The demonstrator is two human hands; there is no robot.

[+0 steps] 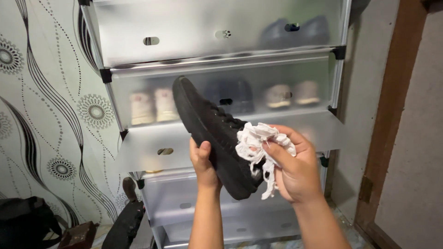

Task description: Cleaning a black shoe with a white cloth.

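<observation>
A black lace-up shoe (pixel 207 129) is held up in front of a frosted plastic shoe cabinet (pixel 221 60), its toe pointing up and to the left. My left hand (pixel 203 161) grips the shoe by its sole edge near the heel. My right hand (pixel 293 168) holds a crumpled white cloth (pixel 258 143) and presses it against the shoe's side by the laces.
One cabinet flap (pixel 152 147) hangs open behind the shoe. Pale and dark shoes show dimly behind the other flaps. A second black shoe (pixel 124 226) lies on the floor at lower left beside a dark bag (pixel 23 221). Patterned wallpaper is left, a wooden door frame (pixel 392 115) right.
</observation>
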